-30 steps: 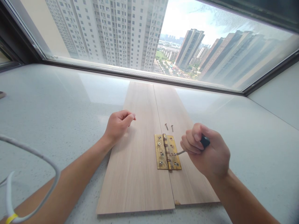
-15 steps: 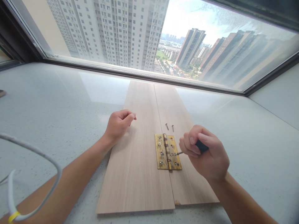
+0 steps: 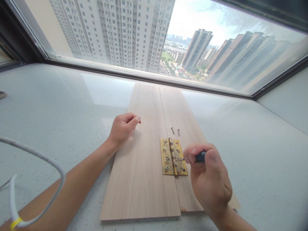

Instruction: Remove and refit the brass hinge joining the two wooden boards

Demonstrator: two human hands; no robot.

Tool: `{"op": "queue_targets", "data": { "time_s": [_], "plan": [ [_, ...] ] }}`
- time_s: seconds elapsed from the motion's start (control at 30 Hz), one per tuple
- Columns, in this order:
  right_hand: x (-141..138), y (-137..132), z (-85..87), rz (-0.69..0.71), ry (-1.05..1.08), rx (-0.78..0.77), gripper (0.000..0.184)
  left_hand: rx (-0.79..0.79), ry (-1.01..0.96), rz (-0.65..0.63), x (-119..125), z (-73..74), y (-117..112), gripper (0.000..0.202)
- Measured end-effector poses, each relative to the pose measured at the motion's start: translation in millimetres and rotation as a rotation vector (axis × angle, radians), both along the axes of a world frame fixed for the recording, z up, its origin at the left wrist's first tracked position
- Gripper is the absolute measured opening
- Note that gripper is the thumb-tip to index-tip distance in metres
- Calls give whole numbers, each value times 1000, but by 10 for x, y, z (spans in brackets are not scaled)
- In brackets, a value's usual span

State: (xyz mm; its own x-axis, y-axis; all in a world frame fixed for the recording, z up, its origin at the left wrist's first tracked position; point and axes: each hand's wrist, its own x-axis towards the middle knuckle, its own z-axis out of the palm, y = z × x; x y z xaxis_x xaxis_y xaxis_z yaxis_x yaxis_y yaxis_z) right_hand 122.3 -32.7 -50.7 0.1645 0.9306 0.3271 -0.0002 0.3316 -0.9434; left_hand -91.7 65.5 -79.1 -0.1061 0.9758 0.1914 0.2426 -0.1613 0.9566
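My right hand [image 3: 209,179] is closed round the black handle [image 3: 200,156] of a screwdriver, whose shaft is mostly hidden by my fingers. It points left at a screw [image 3: 182,159] in the right leaf of a worn brass hinge [image 3: 173,157]. The hinge lies opened flat across the seam between the left wood board [image 3: 141,179] and the right wood board [image 3: 179,110]. Screws sit in the left leaf, and another is in the right leaf's lowest hole [image 3: 183,169]. My left hand [image 3: 124,128] rests on the left board in a loose fist, with nothing showing in it.
Two loose screws [image 3: 175,131] lie on the right board just beyond the hinge. The boards rest on a pale speckled sill [image 3: 72,106] below a dark-framed window [image 3: 149,78]. A white cable [image 3: 51,162] with a yellow band loops over my left forearm.
My right hand has rotated about the screwdriver handle and its wrist has dropped, covering more of the right board's near edge. The left hand stays in place.
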Motion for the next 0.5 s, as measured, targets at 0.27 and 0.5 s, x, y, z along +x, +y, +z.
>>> {"op": "queue_targets", "data": {
  "time_s": [0.27, 0.5],
  "plan": [
    [132, 174, 16, 308, 101, -79, 28, -13, 0, 1, 3, -4, -5, 22],
    [337, 253, 69, 448, 127, -176, 22, -14, -9, -3, -5, -4, -3, 23]
  ]
}}
